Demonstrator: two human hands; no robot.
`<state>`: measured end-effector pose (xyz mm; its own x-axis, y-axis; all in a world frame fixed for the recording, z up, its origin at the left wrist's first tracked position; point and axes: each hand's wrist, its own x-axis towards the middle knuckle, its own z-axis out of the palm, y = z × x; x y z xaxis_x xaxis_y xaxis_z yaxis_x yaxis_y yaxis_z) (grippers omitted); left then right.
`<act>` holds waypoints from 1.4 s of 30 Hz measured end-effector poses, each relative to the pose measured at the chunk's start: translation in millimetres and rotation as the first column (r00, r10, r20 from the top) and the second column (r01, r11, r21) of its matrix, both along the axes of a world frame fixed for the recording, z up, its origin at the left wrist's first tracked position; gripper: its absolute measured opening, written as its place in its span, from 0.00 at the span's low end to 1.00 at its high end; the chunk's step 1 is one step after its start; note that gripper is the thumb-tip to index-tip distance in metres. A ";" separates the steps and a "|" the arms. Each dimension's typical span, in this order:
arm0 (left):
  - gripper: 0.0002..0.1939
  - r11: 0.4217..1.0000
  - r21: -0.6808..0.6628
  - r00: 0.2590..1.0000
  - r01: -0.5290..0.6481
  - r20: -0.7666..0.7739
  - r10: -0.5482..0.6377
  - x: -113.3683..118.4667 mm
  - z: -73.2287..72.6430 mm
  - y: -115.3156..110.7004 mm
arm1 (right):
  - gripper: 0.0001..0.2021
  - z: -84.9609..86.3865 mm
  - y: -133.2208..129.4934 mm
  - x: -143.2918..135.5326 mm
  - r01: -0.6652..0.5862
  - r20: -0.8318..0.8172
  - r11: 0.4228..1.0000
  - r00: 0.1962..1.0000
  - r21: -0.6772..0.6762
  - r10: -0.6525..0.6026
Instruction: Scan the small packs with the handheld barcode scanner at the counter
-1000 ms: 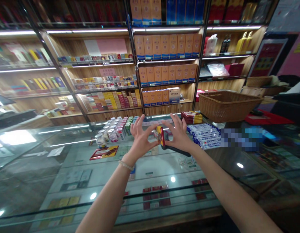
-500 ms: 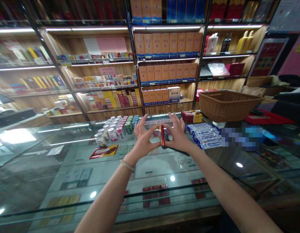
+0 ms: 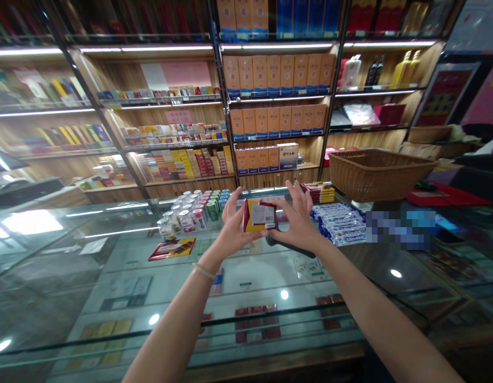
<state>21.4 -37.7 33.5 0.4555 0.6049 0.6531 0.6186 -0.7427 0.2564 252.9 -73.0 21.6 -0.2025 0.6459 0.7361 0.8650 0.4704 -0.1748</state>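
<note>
Above the glass counter [image 3: 266, 271], a red and yellow chocolate bar [image 3: 264, 215] is held up with its pale printed label and barcode facing me. My left hand [image 3: 231, 226] pinches its left end between thumb and fingers. At the opposite end, my right hand [image 3: 297, 223] grips the edge with thumb and fingertips, the other fingers raised. A similar chocolate bar [image 3: 172, 248] lies flat on the counter to the left. Behind my right hand a stack of red and yellow bars [image 3: 321, 192] is partly hidden. Under that hand lies a dark elongated object [image 3: 294, 247].
Small round containers [image 3: 192, 213] stand in rows at the left. Blue-and-white packets [image 3: 338, 223] are spread right of my hands, with a wicker basket [image 3: 380, 175] behind them. Stocked shelves [image 3: 278, 125] line the back. More packs [image 3: 257, 323] show beneath the glass.
The chocolate bar has been turned from edge-on to show its labelled broad face. My right hand has shifted slightly right; both hands keep hold of the bar.
</note>
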 end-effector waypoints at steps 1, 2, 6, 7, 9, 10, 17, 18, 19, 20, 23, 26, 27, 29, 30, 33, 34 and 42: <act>0.44 1.000 -0.005 1.000 0.004 0.005 -0.004 -2.3 1.5 0.4 | 0.32 0.2 0.3 1.9 0.015 0.004 1.000 1.000 0.023 -0.015; 0.45 1.000 -0.006 1.000 -0.001 0.013 0.001 -4.8 2.9 1.0 | 0.32 0.3 0.7 3.8 0.029 0.011 0.999 0.999 0.044 -0.030; 0.54 0.993 0.056 0.995 -0.103 0.024 0.102 -13.5 5.6 4.0 | 0.29 -0.1 2.5 9.7 0.077 0.065 0.993 0.994 0.089 -0.083; 0.56 0.987 0.084 0.991 -0.136 0.014 0.135 -15.0 5.5 4.5 | 0.28 -0.7 2.9 10.5 0.086 0.079 0.992 0.992 0.096 -0.093; 0.56 0.975 0.136 0.983 -0.177 -0.028 0.182 -16.7 4.6 4.5 | 0.28 -2.3 3.7 11.4 0.099 0.104 0.989 0.988 0.114 -0.111; 0.55 0.971 0.153 0.979 -0.184 -0.056 0.194 -16.9 4.0 3.9 | 0.28 -3.3 4.1 11.6 0.101 0.116 0.987 0.986 0.125 -0.116; 0.47 0.951 0.213 0.954 -0.224 -0.153 0.259 -11.7 0.5 -2.1 | 0.27 -9.1 5.4 12.0 0.093 0.177 0.985 0.977 0.146 -0.119; 0.47 0.946 0.227 0.949 -0.233 -0.159 0.272 -10.9 0.5 -2.6 | 0.27 -9.4 5.4 11.9 0.095 0.180 0.985 0.976 0.145 -0.120; 0.47 0.941 0.241 0.945 -0.240 -0.165 0.283 -10.2 0.6 -3.0 | 0.27 -9.6 5.4 11.7 0.096 0.182 0.985 0.976 0.145 -0.122; 0.46 0.936 0.252 0.940 -0.245 -0.173 0.293 -9.6 0.7 -3.3 | 0.27 -9.8 5.4 11.5 0.097 0.183 0.985 0.975 0.143 -0.123; 0.41 0.928 0.278 0.929 -0.248 -0.203 0.309 -8.0 0.8 -4.4 | 0.27 -10.5 5.4 10.4 0.094 0.191 0.987 0.974 0.132 -0.119; 0.38 0.928 0.289 0.928 -0.233 -0.220 0.302 -6.6 0.4 -5.6 | 0.27 -11.5 5.0 9.0 0.084 0.196 0.990 0.975 0.116 -0.105; 0.38 0.930 0.291 0.929 -0.226 -0.223 0.295 -6.1 0.2 -6.0 | 0.27 -11.8 4.8 8.6 0.079 0.194 0.991 0.976 0.109 -0.099; 0.37 0.931 0.297 0.931 -0.214 -0.228 0.286 -5.7 -0.1 -6.5 | 0.27 -12.4 4.7 7.9 0.072 0.189 0.993 0.978 0.094 -0.089; 0.36 0.929 0.303 0.931 -0.212 -0.228 0.287 -5.9 -0.2 -6.3 | 0.28 -12.7 5.0 7.6 0.071 0.187 0.994 0.979 0.088 -0.087; 0.34 0.917 0.324 0.932 -0.231 -0.196 0.304 -9.6 -1.0 -3.5 | 0.32 -15.0 7.8 6.9 0.085 0.152 0.994 0.984 0.065 -0.094; 0.33 0.913 0.327 0.934 -0.244 -0.175 0.313 -12.0 -1.6 -1.5 | 0.36 -16.7 9.5 6.4 0.092 0.126 0.994 0.987 0.050 -0.098; 0.32 0.875 0.239 0.896 -0.421 -0.042 0.443 -38.1 -12.9 21.1 | 0.57 -48.9 20.8 -8.7 0.192 0.010 0.924 0.980 -0.330 -0.200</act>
<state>-16.7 -16.5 20.6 0.2461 0.6026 0.7591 0.9035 -0.4262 0.0454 244.2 -52.3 -27.3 -0.0327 0.8771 0.4793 0.9277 0.2051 -0.3120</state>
